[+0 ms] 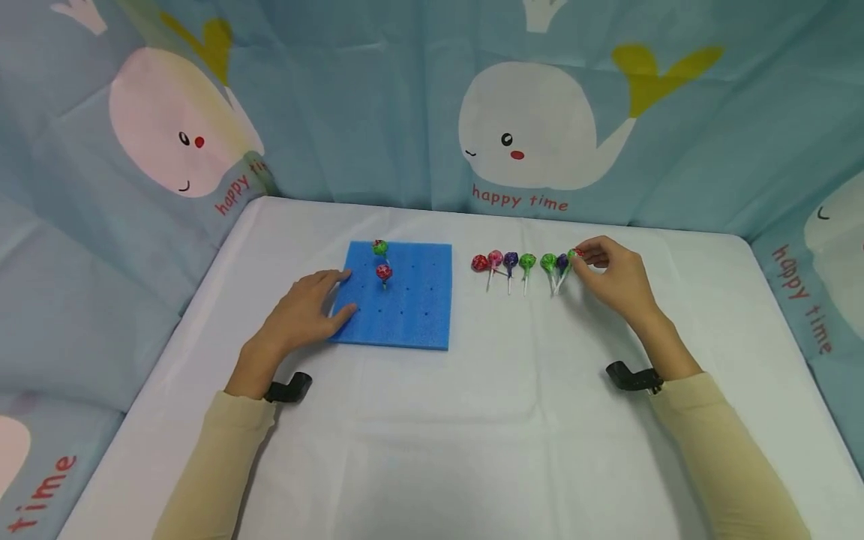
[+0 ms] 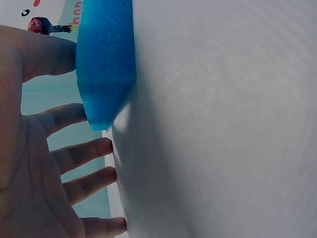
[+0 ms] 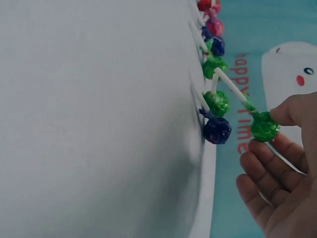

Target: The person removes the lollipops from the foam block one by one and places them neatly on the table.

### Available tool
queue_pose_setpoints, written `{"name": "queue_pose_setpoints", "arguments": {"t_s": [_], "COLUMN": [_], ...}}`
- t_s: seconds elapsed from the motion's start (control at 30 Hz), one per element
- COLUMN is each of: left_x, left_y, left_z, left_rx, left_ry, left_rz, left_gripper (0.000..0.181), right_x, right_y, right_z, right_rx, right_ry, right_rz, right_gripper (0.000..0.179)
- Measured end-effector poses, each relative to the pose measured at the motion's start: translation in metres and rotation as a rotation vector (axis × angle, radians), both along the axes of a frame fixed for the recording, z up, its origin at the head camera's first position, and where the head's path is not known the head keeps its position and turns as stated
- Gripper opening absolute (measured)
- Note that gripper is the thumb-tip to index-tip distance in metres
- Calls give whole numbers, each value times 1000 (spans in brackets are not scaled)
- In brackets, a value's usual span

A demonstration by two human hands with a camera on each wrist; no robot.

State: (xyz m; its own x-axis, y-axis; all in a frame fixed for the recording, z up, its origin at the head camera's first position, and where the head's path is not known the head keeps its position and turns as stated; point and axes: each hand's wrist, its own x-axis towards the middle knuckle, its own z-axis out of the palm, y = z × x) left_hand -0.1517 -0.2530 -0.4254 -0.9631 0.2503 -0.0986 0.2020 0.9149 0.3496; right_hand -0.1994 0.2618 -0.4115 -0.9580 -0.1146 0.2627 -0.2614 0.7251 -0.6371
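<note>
My right hand (image 1: pixel 616 276) pinches a green-wrapped lollipop (image 3: pixel 265 127) by its candy head between thumb and fingers, the white stick angled away from the palm. Just left of that hand lie a dark purple lollipop (image 3: pixel 217 130) and a green lollipop (image 1: pixel 548 262). At the left edge of a blue foam board (image 1: pixel 412 326) rests my left hand (image 1: pixel 304 309), fingers spread, thumb and index finger touching the foam. Two lollipops stand in the board: a green and red one (image 1: pixel 380 247) at the back and a red one (image 1: pixel 384 272) in front of it.
Farther left in the row on the white table (image 1: pixel 432 450) are another green lollipop (image 1: pixel 528 262), a purple one (image 1: pixel 509 260), a pink one (image 1: pixel 495 259) and a red one (image 1: pixel 479 262). Small holes dot the board. A whale-print curtain (image 1: pixel 378 112) hangs behind the table.
</note>
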Motion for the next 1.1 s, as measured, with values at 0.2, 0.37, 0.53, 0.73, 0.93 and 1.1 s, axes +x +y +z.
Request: {"name": "queue_pose_setpoints", "arguments": {"t_s": [0.2,0.37,0.53,0.73,0.93,1.1], "left_x": [1,0,-1,1,-2,-3], "left_y": [-1,0,-1,-4,-1,-1], "left_z": [0,3,3,2,4,2], "left_rx": [2,-7,-16,-12,-14,-21], "left_ry": [-12,-8,-8,-8,-11,-21], "left_rz": [-4,2,-3,-1,-8,-6], "left_gripper": [72,72,72,71,71,72], "right_x": [-3,-6,-8,-11,-14,-15], "right_y": [7,11,12,12,18,21], "right_z": [-1,-6,-12,-15,-11,-12], "right_rx": [3,17,36,51,74,102], "right_ry": [-81,-118,-128,-125,-176,-190], "right_rz": [-45,-49,-56,-45,-61,-63], "right_gripper": [34,39,39,38,37,35]}}
